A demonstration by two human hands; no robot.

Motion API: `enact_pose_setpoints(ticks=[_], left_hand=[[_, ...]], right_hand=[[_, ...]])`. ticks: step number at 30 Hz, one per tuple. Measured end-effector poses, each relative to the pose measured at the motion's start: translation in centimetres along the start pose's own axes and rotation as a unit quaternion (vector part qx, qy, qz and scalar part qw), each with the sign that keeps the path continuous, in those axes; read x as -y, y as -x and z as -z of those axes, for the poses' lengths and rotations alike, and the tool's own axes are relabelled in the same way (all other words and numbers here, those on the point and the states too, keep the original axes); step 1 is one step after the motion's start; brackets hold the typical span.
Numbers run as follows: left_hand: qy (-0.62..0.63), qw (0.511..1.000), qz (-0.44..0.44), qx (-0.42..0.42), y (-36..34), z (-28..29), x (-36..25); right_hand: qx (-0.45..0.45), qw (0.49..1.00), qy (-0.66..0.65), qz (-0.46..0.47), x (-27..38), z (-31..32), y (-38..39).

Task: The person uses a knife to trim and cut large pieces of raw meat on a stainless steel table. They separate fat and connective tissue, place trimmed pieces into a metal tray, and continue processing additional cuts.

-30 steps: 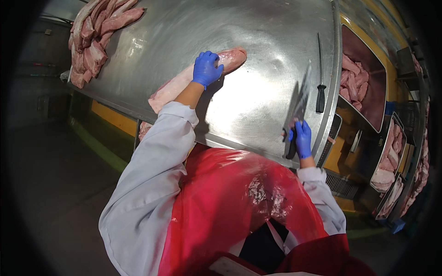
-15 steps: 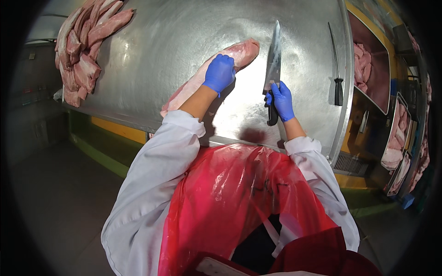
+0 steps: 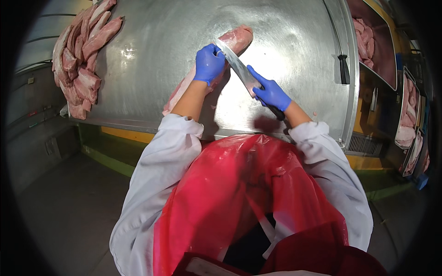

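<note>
A long pale-pink piece of meat (image 3: 237, 39) lies diagonally on the steel table (image 3: 152, 55). My left hand (image 3: 209, 63), in a blue glove, is closed on its middle. My right hand (image 3: 270, 94), also gloved, grips the large knife (image 3: 237, 66) by its black handle. The blade slants up and leftward over the meat, its tip beside my left fingers; whether it cuts in I cannot tell. Part of the meat is hidden under my left hand and forearm.
A pile of meat strips (image 3: 83, 55) rests at the table's left end. A black-handled sharpening steel (image 3: 343, 66) lies near the right edge. Beyond are a bin (image 3: 382, 55) with meat pieces and trays of meat (image 3: 407, 108).
My right hand has brought the knife up and leftward from the table's right side, and the blade has turned from upright to slanting across the meat. My left hand stays on the meat.
</note>
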State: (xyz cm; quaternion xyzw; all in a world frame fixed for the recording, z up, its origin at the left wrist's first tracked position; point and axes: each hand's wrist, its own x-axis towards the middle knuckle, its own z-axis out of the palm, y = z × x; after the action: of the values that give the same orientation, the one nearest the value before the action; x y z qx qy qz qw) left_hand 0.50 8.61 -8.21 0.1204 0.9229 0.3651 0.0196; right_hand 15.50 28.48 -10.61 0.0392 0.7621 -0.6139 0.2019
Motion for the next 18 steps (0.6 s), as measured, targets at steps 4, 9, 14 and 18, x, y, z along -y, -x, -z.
enact_pose_setpoints(ticks=[4,9,14,18], left_hand=[[0.009,1.000,0.003,0.007,0.0,0.5,0.8],[0.019,1.000,0.017,0.001,-1.1,1.1,1.1],[0.112,0.993,0.025,-0.024,-0.1,1.7,2.5],[0.177,0.984,0.018,0.021,-0.6,2.1,-0.1]], right_hand=[[0.009,0.999,0.047,0.001,1.8,-0.5,-3.3],[-0.005,0.995,0.062,0.080,2.2,-0.6,-7.6],[0.117,0.992,0.020,0.041,-0.5,1.2,-0.5],[0.042,0.995,0.049,0.081,1.9,-1.7,-7.8]])
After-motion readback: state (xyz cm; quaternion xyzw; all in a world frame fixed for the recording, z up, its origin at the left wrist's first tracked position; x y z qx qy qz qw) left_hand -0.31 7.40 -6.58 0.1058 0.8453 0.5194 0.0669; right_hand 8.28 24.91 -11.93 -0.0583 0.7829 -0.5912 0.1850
